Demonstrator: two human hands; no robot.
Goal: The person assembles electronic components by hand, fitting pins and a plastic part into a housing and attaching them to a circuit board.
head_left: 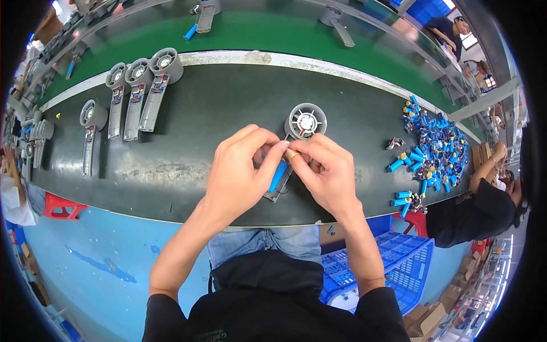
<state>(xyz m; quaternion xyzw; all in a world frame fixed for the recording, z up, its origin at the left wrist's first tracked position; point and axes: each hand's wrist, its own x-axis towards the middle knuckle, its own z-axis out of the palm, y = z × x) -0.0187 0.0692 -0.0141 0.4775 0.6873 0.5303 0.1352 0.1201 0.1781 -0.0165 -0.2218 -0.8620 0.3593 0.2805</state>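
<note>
A grey handheld fan body (pixel 321 112) lies on the dark bench in front of me, its round head away from me and its open handle toward me. A blue cylindrical battery (pixel 278 176) sits in the handle. My left hand (pixel 242 162) and my right hand (pixel 326 171) meet over the neck of the fan. Thumb and fingertips of each are pinched close together there. A thin piece, perhaps a wire, shows at the fingertips, but what each hand holds is mostly hidden. The right hand wears a ring.
Several grey fan bodies (pixel 137 102) with circuit boards stand at the left of the bench. A heap of blue batteries with wired boards (pixel 436 151) lies at the right. Beyond a pale ledge (pixel 256 58) runs a green belt (pixel 250 34). A blue crate (pixel 419 273) stands below right, near a co-worker (pixel 476 205).
</note>
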